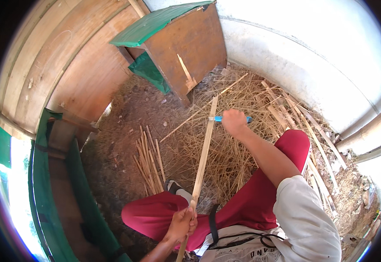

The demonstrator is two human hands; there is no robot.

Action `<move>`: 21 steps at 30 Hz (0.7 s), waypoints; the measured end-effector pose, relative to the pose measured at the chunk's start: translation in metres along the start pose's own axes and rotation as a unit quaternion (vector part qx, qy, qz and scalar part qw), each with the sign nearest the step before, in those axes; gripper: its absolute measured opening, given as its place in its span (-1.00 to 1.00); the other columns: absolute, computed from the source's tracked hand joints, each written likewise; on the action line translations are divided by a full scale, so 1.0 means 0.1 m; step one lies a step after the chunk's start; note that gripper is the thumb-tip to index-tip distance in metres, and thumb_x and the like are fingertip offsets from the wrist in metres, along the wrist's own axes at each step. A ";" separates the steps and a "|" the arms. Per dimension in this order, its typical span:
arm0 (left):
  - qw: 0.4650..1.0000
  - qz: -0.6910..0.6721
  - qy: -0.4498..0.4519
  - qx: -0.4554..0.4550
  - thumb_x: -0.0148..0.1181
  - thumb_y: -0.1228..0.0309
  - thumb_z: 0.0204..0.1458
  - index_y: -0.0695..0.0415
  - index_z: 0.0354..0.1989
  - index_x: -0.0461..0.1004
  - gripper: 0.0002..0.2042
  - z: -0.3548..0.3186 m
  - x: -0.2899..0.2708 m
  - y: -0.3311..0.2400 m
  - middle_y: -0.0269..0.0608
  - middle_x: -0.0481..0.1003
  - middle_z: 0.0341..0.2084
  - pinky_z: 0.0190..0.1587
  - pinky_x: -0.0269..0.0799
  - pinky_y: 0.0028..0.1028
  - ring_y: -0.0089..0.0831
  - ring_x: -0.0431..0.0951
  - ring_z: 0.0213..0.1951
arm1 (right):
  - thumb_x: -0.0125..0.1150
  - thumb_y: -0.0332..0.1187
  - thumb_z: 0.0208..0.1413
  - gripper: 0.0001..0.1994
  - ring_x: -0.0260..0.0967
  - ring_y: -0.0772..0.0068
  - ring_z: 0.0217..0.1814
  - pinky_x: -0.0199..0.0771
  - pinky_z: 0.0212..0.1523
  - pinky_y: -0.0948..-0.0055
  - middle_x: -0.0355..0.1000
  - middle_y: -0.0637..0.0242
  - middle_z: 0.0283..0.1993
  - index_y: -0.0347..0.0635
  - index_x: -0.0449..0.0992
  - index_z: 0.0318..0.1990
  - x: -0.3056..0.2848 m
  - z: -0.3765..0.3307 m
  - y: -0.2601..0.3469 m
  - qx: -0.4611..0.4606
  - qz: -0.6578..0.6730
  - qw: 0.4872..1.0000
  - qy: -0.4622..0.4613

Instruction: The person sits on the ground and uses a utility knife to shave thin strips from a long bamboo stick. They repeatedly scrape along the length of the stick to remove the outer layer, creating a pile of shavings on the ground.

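A long, pale split-bamboo strip [204, 155] slants away from my lap, its far end over the straw-like shavings. My left hand [183, 224] is closed around its near part, above my crossed legs in red trousers. In my right hand [235, 122] is a blue-handled utility knife [219, 118], held crosswise. The knife's tip end meets the strip near its far end; the blade itself is too small to make out clearly.
A bundle of thin sticks [149, 159] lies to the left. Thin shavings [225, 161] cover the ground ahead, and longer bamboo pieces [315, 126] lie at the right. A brown wooden box [190, 46] with green covering stands by the white wall [313, 56]. Green-edged boards [74, 174] stand at left.
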State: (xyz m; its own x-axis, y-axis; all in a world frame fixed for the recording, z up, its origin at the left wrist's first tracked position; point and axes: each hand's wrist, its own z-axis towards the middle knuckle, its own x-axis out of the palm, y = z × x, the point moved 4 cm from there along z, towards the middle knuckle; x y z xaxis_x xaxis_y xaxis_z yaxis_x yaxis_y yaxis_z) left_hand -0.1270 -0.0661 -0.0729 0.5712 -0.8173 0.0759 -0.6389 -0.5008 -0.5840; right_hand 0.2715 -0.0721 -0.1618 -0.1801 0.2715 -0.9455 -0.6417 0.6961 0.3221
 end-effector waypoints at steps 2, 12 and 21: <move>1.000 0.002 0.001 -0.021 -0.17 0.19 0.38 0.11 -0.34 0.31 -0.70 -0.16 -0.07 0.15 -0.43 0.19 -0.69 -0.73 0.00 -0.60 -0.67 0.08 -0.74 | 0.07 -0.40 0.08 -0.82 0.59 0.05 -0.29 0.60 -0.28 0.13 0.55 0.03 -0.36 -0.27 0.60 -0.37 0.04 0.01 -0.09 0.028 -0.004 0.999 0.032; 0.999 0.026 -0.009 -0.042 -0.16 0.21 0.38 0.14 -0.33 0.34 -0.70 -0.48 -0.33 0.50 -0.42 0.18 -0.67 -0.68 0.01 -0.59 -0.68 0.09 -0.72 | 0.08 -0.42 0.07 -0.83 0.58 0.00 -0.21 0.59 -0.23 0.11 0.56 0.01 -0.28 -0.26 0.60 -0.31 0.07 -0.11 -0.36 0.033 -0.042 0.998 0.022; 0.991 0.068 -0.114 0.010 -0.18 0.23 0.38 0.14 -0.33 0.34 -0.70 -0.79 -0.64 0.55 -0.41 0.25 -0.67 -0.67 0.13 -0.59 -0.66 0.18 -0.71 | 0.12 -0.45 0.06 -0.86 0.60 0.12 -0.20 0.59 -0.27 0.15 0.57 -0.01 -0.27 -0.28 0.60 -0.35 0.01 -0.08 -0.80 0.117 -0.049 0.992 0.023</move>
State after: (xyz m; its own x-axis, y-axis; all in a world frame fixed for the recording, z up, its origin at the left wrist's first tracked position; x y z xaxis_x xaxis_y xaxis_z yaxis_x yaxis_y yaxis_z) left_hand -0.2387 -0.0639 -0.0459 0.5838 -0.7898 -0.1882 -0.7091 -0.3831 -0.5919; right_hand 0.3167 -0.1333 -0.1891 -0.1630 0.1667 -0.9724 -0.4679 0.8547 0.2249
